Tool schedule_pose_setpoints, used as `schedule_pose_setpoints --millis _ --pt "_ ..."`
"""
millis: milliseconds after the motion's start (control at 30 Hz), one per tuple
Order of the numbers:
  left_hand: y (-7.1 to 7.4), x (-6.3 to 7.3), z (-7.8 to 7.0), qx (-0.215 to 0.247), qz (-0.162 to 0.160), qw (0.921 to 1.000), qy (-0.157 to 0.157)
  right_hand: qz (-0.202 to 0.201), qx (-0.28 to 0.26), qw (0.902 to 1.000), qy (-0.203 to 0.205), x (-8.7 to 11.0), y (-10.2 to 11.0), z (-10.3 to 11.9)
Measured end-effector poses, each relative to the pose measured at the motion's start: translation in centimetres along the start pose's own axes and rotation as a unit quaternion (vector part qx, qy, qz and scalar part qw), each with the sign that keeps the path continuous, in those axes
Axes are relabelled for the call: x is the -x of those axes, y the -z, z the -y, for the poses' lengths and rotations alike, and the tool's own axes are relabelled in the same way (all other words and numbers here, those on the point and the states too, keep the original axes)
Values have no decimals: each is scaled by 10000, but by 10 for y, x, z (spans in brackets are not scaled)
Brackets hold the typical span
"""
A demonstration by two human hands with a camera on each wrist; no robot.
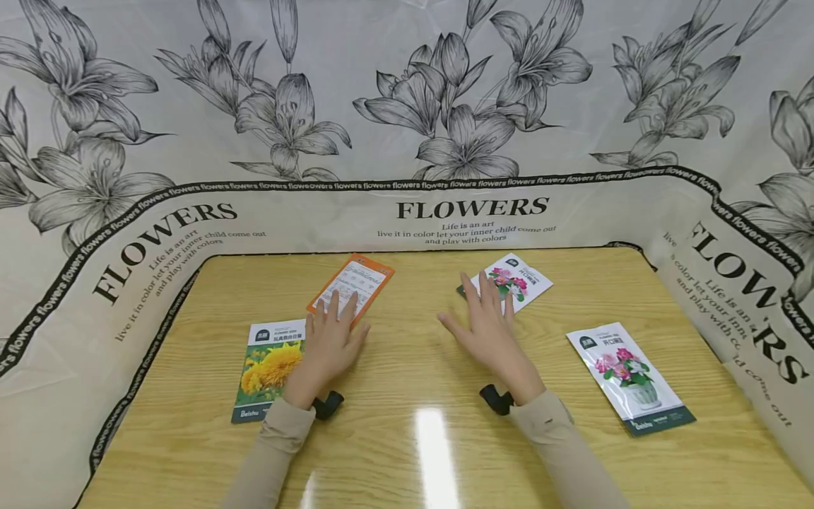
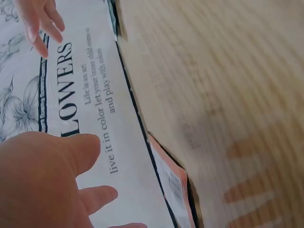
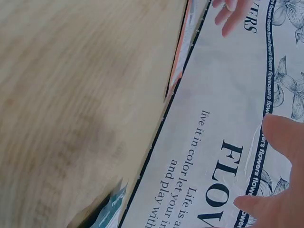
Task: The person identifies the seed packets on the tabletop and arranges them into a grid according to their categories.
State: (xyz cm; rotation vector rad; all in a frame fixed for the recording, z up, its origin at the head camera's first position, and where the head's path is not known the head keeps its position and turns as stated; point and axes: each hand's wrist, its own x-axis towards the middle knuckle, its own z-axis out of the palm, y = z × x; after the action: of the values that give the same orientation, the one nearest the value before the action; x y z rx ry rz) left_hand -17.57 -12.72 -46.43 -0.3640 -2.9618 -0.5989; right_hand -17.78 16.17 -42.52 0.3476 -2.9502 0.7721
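Observation:
My left hand is held with fingers spread, its fingertips overlapping the near end of an orange-edged packet in the head view. Partly behind that hand lies a seed packet with a yellow flower picture. My right hand, also with spread fingers, is nearest a white packet with pink flowers, whose left part it hides. In the left wrist view the orange-edged packet shows beyond the left fingers, and a gap separates them. Neither hand holds anything.
A second pink-flower packet lies at the right of the wooden table. White cloth walls with lily drawings and lettering stand round the table's back and sides. Dark wrist mounts sit on both wrists.

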Motion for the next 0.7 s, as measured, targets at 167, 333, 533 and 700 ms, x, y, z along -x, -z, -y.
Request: schedule_pose_setpoints --millis 167,333,533,700 --pt "4 -6 11 412 51 9991 98 -175 -360 9992 32 -14 -1 6" --pt "6 -15 23 968 138 9951 171 -295 -953 9950 -27 -33 -10 11" --pt "6 -23 33 1333 131 9904 343 -149 -1654 9861 -74 -55 -26 20" --pt "5 -27 37 1410 245 9885 487 186 -1856 9821 -263 -71 -45 24"
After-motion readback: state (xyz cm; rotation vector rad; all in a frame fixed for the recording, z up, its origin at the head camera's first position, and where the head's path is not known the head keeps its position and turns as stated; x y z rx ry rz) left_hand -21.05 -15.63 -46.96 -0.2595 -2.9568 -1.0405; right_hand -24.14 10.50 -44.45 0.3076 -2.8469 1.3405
